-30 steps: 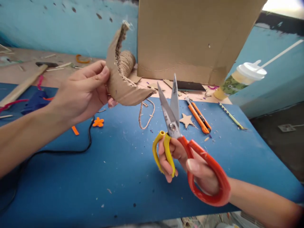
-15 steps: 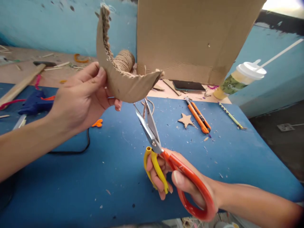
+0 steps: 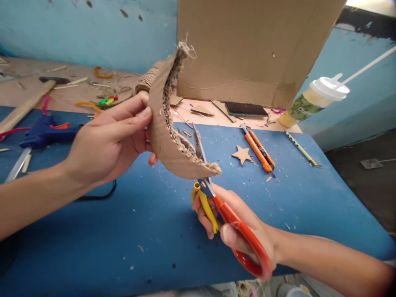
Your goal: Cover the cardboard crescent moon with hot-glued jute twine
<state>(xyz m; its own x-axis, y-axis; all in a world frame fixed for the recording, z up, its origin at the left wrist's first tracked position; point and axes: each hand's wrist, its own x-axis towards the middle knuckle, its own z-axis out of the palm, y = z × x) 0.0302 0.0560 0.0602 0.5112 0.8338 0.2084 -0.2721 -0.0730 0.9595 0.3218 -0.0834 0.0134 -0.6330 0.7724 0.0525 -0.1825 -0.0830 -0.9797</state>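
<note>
My left hand (image 3: pixel 111 136) pinches a crescent-shaped piece of cardboard (image 3: pixel 167 140) by its outer curve, above the blue mat. Twine runs along the crescent's ragged inner edge, with frayed fibres at its upper tip. In my right hand (image 3: pixel 235 218) is a pair of scissors (image 3: pixel 244 231) with one red and one yellow handle; my fingers are wrapped round the handles. The blades point up and away, partly hidden behind the crescent's lower end. Whether they touch the cardboard I cannot tell.
A cardboard star (image 3: pixel 242 155), an orange utility knife (image 3: pixel 258 148) and a striped pencil (image 3: pixel 301 148) lie on the blue mat (image 3: pixel 139 247). Leftward is a blue glue gun (image 3: pixel 46 132). Behind are a twine spool (image 3: pixel 148 78), a phone (image 3: pixel 246 109) and a drink cup (image 3: pixel 312 103).
The crescent has moved down and right and turned, so its lower end now overlaps the scissor blades. My right hand with the scissors has shifted slightly upward.
</note>
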